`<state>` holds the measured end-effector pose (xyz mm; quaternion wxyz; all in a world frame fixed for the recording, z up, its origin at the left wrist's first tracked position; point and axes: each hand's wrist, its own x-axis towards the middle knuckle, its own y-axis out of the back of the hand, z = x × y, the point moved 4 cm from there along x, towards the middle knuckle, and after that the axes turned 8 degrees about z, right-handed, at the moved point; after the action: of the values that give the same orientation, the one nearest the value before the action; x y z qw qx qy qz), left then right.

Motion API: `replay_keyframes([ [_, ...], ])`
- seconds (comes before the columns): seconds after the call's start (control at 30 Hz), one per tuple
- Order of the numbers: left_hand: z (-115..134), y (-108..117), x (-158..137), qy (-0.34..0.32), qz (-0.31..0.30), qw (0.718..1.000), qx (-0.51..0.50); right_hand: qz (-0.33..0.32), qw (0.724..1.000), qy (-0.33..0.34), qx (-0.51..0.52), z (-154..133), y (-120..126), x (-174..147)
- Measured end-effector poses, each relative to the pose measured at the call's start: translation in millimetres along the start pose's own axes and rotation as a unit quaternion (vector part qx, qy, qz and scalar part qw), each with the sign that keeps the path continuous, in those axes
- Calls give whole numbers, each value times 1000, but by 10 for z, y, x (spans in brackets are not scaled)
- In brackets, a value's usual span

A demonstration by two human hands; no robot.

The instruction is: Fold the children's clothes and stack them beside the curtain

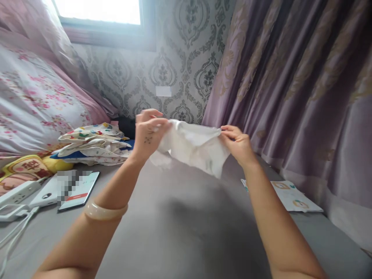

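A thin white garment (193,145), blurred by motion, hangs in the air between my two hands above the grey sheet (180,240). My left hand (149,135) pinches its upper left edge between thumb and fingers. At the upper right corner, my right hand (236,143) grips the cloth with closed fingertips. The top edge is stretched between them, while the lower part swings loose and tilted. What kind of garment it is, I cannot make out. A pale bangle (106,212) circles my left forearm.
Folded patterned clothes (93,145) are stacked at the left. Nearer lie a tablet (80,190), a white power strip (20,193) with cables and a yellow plush thing (29,168). A folded white printed cloth (296,195) lies right, beside purple curtains (279,89).
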<state>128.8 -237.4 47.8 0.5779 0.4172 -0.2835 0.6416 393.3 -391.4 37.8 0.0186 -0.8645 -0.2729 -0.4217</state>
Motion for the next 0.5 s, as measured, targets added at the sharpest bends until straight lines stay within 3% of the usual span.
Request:
replay_keyframes([
  [0.07, -19, -82, 18, 1, -36, 999, -1, -20, 999, -18, 32, 14, -9, 37],
  [0.17, -42, -97, 66, 9, 0, 1000, -11, -21, 996, -34, 80, 55, 24, 78],
  [0.27, -30, -129, 95, -1, -41, 999, -11, -33, 998, -37, 28, 131, 46, 80],
  [0.37, -49, -93, 126, 15, -26, 999, -22, -51, 995, -56, 60, 179, 49, 44],
  [0.5, -117, -140, 124, 37, -111, 992, -48, -50, 993, -75, 73, 167, 64, 6],
])
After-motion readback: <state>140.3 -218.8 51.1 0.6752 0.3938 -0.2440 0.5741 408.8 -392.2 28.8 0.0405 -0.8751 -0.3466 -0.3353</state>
